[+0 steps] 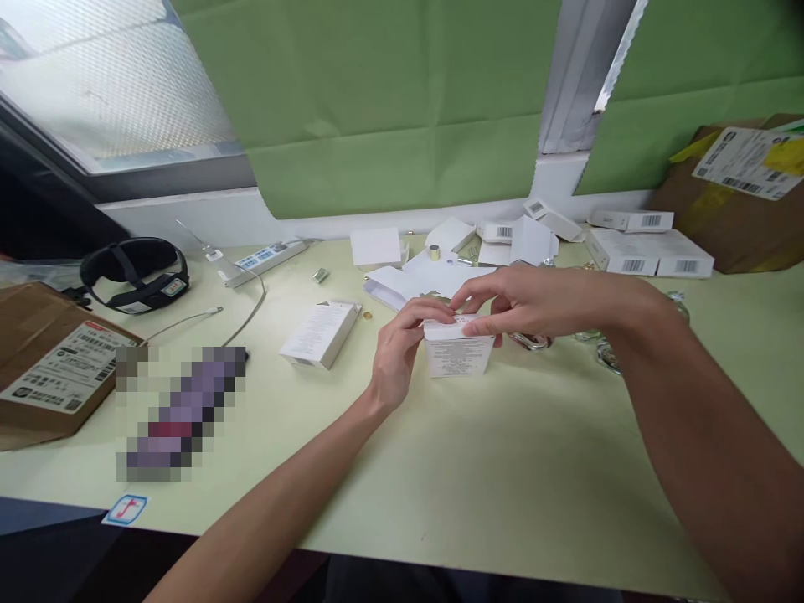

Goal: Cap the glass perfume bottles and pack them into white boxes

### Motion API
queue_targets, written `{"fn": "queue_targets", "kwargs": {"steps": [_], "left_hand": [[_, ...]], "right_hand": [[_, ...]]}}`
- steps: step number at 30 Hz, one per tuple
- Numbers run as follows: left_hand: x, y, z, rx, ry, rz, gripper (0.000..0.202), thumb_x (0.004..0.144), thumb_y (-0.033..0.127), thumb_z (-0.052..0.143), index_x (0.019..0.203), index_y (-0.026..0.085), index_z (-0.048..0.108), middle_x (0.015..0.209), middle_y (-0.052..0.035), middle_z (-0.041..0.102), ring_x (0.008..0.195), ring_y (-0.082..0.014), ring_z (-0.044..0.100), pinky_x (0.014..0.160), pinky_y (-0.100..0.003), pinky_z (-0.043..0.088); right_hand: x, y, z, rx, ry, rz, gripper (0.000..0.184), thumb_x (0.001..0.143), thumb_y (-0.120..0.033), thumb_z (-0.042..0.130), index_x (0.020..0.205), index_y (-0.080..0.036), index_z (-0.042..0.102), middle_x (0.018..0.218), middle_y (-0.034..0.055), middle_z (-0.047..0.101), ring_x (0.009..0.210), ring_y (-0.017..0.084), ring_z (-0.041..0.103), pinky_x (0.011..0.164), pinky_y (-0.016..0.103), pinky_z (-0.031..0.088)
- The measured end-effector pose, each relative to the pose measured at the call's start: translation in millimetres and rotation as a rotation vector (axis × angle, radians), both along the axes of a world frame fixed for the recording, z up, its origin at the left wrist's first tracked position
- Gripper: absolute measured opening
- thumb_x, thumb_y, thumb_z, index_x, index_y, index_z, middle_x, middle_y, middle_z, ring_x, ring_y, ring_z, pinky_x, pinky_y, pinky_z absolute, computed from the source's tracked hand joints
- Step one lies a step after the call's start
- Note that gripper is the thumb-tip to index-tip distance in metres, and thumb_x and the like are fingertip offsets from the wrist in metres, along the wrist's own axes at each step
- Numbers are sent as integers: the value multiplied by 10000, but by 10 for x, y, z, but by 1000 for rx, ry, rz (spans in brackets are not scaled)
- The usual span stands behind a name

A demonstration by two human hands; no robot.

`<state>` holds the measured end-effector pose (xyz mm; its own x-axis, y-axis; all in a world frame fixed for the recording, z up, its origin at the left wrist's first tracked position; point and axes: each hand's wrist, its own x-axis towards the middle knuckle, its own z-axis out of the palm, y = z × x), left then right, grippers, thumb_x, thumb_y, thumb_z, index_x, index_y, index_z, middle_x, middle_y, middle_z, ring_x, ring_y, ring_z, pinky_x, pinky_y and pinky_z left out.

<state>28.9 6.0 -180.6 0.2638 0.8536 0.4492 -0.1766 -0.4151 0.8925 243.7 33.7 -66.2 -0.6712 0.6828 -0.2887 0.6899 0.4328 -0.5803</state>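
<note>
A small white box [460, 356] with fine printed text on its near side stands upright on the table, between both hands. My left hand [397, 352] grips its left side, with the fingertips lying over the top edge. From the right, my right hand [512, 303] holds the top: the thumb presses on the upper front edge and the other fingers curl over the far side, partly hidden. Another white printed box [322, 333] lies on the table to the left of my left hand, apart from it.
Several white boxes [650, 251] and papers lie along the back. A power strip [267, 261], black headset [135, 280] and cardboard box [56, 368] are at the left, with a blurred-out phone-shaped object [188, 414]. Another cardboard box [722, 218] stands back right. Small metallic items lie beyond my right hand.
</note>
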Motion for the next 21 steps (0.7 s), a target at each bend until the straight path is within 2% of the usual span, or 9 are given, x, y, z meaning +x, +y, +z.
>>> {"fn": "queue_targets", "kwargs": {"steps": [6, 17, 21], "left_hand": [[32, -15, 18, 227, 154, 109, 150, 939, 250, 574, 1000, 230, 709, 1072, -70, 596, 1037, -197, 577, 853, -325, 476], [30, -18, 35, 309, 211, 142, 184, 974, 227, 536, 1025, 239, 712, 1071, -72, 606, 1026, -183, 591, 856, -330, 497], [26, -16, 36, 326, 213, 135, 196, 972, 211, 538, 1043, 238, 719, 1079, -75, 603, 1046, -187, 594, 877, -340, 498]], "right_hand": [[-9, -17, -3, 33, 3, 26, 411, 925, -537, 519, 1237, -293, 631, 993, 57, 739, 712, 176, 656, 503, 243, 432], [-21, -26, -12, 64, -7, 23, 354, 930, -505, 510, 1198, -303, 622, 967, 36, 736, 742, 177, 665, 505, 240, 410], [-20, -39, -10, 86, -26, 18, 317, 935, -497, 501, 1172, -315, 606, 893, 18, 724, 733, 173, 658, 503, 238, 404]]}}
